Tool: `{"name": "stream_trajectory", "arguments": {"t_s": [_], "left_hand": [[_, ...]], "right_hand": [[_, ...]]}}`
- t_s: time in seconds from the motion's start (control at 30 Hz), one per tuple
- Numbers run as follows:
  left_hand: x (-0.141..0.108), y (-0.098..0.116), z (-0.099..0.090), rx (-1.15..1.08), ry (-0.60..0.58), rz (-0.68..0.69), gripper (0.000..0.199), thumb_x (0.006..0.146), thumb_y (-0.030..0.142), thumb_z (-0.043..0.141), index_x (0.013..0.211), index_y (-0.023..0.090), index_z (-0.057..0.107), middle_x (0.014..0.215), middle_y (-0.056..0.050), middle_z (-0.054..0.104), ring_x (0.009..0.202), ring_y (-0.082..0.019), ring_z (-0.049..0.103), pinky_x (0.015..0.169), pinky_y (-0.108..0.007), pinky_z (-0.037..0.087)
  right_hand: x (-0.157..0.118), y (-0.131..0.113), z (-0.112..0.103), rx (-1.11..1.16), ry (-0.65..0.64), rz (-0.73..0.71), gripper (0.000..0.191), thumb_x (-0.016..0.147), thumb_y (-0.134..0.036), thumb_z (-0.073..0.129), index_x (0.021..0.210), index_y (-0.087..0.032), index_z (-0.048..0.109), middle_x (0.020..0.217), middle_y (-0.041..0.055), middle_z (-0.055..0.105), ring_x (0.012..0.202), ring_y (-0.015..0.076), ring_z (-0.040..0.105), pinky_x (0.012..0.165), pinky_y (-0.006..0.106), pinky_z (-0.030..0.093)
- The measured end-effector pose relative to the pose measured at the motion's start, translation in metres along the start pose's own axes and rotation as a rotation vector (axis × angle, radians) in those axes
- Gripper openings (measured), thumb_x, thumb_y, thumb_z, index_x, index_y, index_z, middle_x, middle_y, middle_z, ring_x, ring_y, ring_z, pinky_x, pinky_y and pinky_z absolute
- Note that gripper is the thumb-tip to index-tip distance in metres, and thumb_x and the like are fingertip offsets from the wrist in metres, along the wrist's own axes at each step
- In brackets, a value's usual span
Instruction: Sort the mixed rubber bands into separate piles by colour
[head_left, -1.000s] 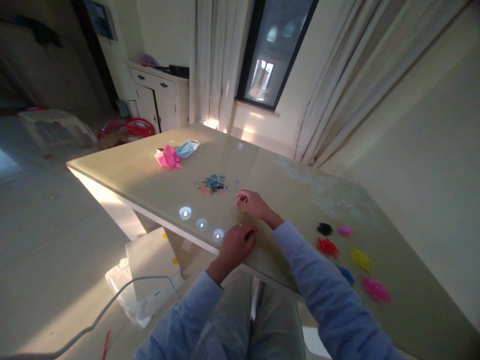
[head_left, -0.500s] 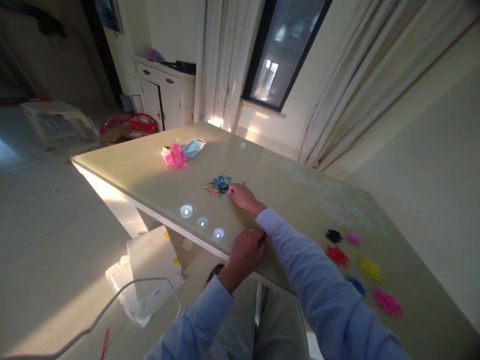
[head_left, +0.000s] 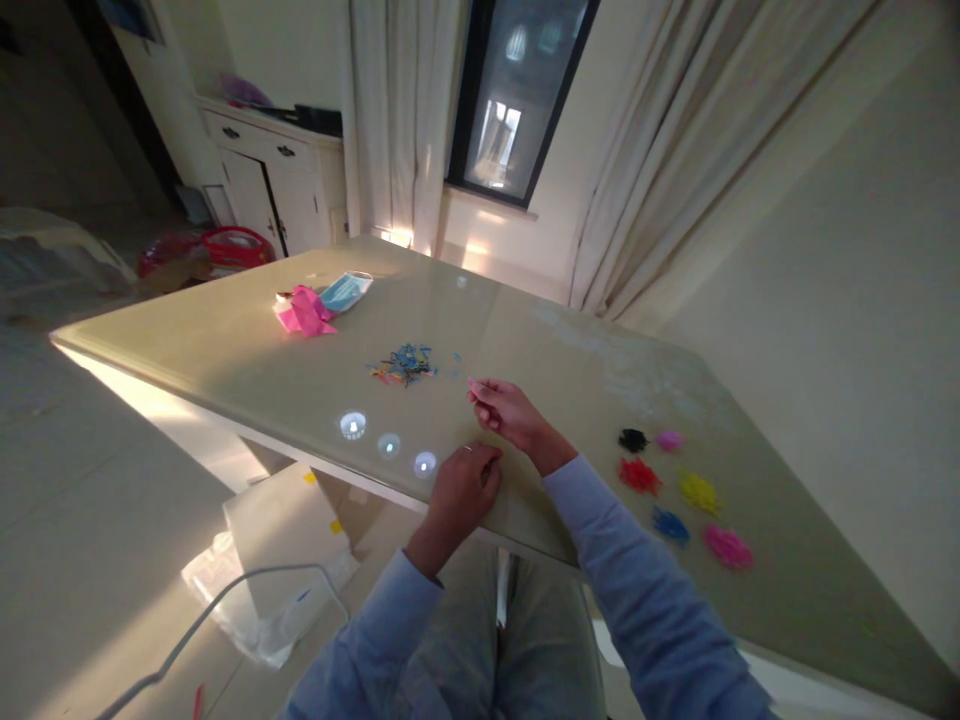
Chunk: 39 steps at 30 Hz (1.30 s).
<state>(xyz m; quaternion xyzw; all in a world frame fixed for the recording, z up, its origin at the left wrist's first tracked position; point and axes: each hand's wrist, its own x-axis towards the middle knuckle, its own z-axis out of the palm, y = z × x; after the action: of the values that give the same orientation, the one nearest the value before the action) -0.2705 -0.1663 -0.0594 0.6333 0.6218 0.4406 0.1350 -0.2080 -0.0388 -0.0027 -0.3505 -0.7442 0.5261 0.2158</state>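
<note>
Lying toward the far left of the desk (head_left: 540,350), a crumpled pink wrapper (head_left: 304,312) is touching a blue face mask (head_left: 346,292). To the right of these and nearer the person, the mixed heap (head_left: 405,366) is spreading in small strips of mostly blue, with dark, yellow and reddish ones among them. A few loose blue bits (head_left: 457,357) are lying just right of it, showing plainly now that the right hand is no longer covering that spot.

The left hand (head_left: 465,490) is resting at the near edge of the desk, much as it was half a second ago. Its grip is curling inward, and whether anything is inside I cannot tell. The right hand (head_left: 506,410) is hovering just beyond it; half a second ago its fingertips were at the heap's right edge, and now they are standing apart from it. Thumb and forefinger are coming close together, but the tips are too small to tell whether this grip is holding a strip.

Farther right, sorted piles are sitting apart: black (head_left: 633,440), red (head_left: 639,476), blue (head_left: 670,525), light pink (head_left: 670,440), yellow (head_left: 699,492) and deep pink (head_left: 727,547). The blue one is showing clear of the right sleeve (head_left: 645,580), which was partly hiding it before.
</note>
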Motion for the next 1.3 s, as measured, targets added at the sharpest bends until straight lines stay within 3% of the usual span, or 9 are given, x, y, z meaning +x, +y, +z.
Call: {"name": "stream_trajectory", "arguments": {"t_s": [0.13, 0.27, 0.43, 1.07, 1.17, 1.3], "left_hand": [[-0.001, -0.003, 0.000, -0.012, 0.034, 0.033, 0.017, 0.089, 0.017, 0.050, 0.093, 0.019, 0.067, 0.090, -0.006, 0.072, 0.085, -0.020, 0.066, 0.079, -0.032, 0.050], [-0.001, -0.004, -0.001, 0.009, 0.045, 0.050, 0.019, 0.089, 0.021, 0.048, 0.093, 0.019, 0.067, 0.089, -0.006, 0.072, 0.082, -0.020, 0.066, 0.077, -0.032, 0.050], [-0.001, -0.007, -0.002, 0.011, 0.047, 0.054, 0.020, 0.089, 0.028, 0.049, 0.092, 0.020, 0.067, 0.086, -0.005, 0.072, 0.081, -0.020, 0.067, 0.077, -0.032, 0.052], [0.001, -0.013, -0.006, 0.131, 0.022, 0.006, 0.034, 0.086, 0.043, 0.050, 0.094, 0.018, 0.071, 0.093, -0.007, 0.074, 0.081, -0.021, 0.069, 0.075, -0.031, 0.053], [0.001, -0.014, -0.007, 0.155, 0.012, -0.004, 0.035, 0.086, 0.045, 0.050, 0.095, 0.019, 0.071, 0.093, -0.006, 0.074, 0.081, -0.021, 0.069, 0.075, -0.031, 0.053], [0.000, -0.015, -0.006, 0.175, 0.018, 0.008, 0.034, 0.087, 0.045, 0.049, 0.096, 0.020, 0.071, 0.093, -0.006, 0.074, 0.081, -0.021, 0.069, 0.075, -0.031, 0.053]], "right_hand": [[-0.057, -0.006, -0.018, 0.627, 0.087, 0.022, 0.035, 0.069, -0.045, 0.080, 0.084, -0.019, 0.062, 0.075, -0.0037, 0.059, 0.048, 0.0037, 0.038, 0.041, 0.018, 0.028], [-0.109, -0.014, -0.030, 0.741, 0.222, 0.001, 0.029, 0.070, -0.035, 0.081, 0.091, -0.020, 0.068, 0.080, -0.0021, 0.062, 0.050, 0.0036, 0.041, 0.044, 0.019, 0.029], [-0.151, -0.015, -0.048, 0.700, 0.363, -0.024, 0.026, 0.072, -0.035, 0.079, 0.092, -0.021, 0.071, 0.082, 0.0004, 0.065, 0.051, 0.0051, 0.041, 0.045, 0.021, 0.030], [-0.241, 0.030, -0.099, 0.686, 0.683, -0.020, 0.025, 0.071, -0.033, 0.081, 0.091, -0.021, 0.072, 0.078, -0.0009, 0.068, 0.049, 0.0039, 0.047, 0.042, 0.017, 0.032], [-0.254, 0.041, -0.115, 0.524, 0.788, 0.004, 0.028, 0.071, -0.036, 0.081, 0.092, -0.020, 0.072, 0.075, -0.0007, 0.068, 0.049, 0.0052, 0.048, 0.042, 0.018, 0.034], [-0.273, 0.065, -0.152, 0.053, 1.021, 0.052, 0.038, 0.070, -0.046, 0.077, 0.093, -0.017, 0.070, 0.077, 0.0040, 0.071, 0.053, 0.0109, 0.056, 0.047, 0.023, 0.045]]}}
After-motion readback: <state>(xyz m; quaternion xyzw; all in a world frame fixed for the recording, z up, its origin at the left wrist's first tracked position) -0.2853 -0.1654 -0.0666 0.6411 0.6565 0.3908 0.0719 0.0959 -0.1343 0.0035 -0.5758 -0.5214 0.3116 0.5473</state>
